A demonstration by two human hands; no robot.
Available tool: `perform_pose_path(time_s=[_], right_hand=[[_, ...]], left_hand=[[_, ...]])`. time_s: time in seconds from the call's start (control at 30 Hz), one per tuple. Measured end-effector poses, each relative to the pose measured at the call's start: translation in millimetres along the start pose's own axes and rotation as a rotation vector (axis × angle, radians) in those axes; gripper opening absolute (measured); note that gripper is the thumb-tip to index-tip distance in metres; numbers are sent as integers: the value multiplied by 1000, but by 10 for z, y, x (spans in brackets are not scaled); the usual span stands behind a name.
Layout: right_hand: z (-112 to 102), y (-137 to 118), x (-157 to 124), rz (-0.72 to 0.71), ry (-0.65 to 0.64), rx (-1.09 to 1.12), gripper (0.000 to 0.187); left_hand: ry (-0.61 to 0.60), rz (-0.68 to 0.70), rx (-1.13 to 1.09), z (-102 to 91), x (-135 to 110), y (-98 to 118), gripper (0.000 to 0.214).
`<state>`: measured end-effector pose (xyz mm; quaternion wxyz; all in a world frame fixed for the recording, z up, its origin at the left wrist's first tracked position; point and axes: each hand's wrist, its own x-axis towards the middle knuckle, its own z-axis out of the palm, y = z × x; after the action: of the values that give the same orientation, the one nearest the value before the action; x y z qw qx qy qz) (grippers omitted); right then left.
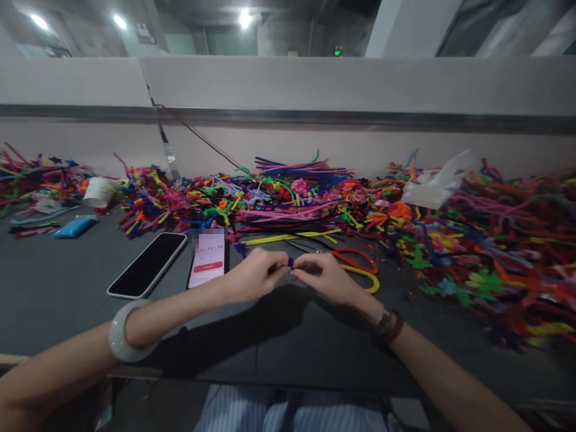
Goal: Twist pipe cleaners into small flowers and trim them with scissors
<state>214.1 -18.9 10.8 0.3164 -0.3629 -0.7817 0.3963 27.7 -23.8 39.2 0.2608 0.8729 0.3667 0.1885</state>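
My left hand [258, 273] and my right hand [330, 279] meet above the dark table, fingertips nearly touching. Between them is a small dark blue-purple piece of pipe cleaner [291, 263], pinched from both sides by thumb and forefinger. Most of the piece is hidden by the fingers, so its full shape cannot be made out. Just behind my right hand lie scissors [355, 252] with one red and one yellow handle loop, partly covered by that hand. Yellow pipe cleaners [270, 238] lie behind both hands.
A heap of colourful pipe cleaners [216, 195] runs along the low wall and spreads right. Left of my hands lie a lit phone [209, 264] and a dark-screened phone [148, 264]. Farther off are a blue packet [75, 227], a paper cup [98, 192] and white tissue [436, 186].
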Motion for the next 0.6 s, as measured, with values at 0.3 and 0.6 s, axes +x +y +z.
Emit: perform_pose_path(time_s=[0.3,0.6], right_hand=[[-115,99,32,474,-482,651,17],[49,-74,-29,-53,-14,-91,15]], left_hand=[[-118,527,650,54,-168,95,21],[-23,-178,-217,81,-95,18,19]])
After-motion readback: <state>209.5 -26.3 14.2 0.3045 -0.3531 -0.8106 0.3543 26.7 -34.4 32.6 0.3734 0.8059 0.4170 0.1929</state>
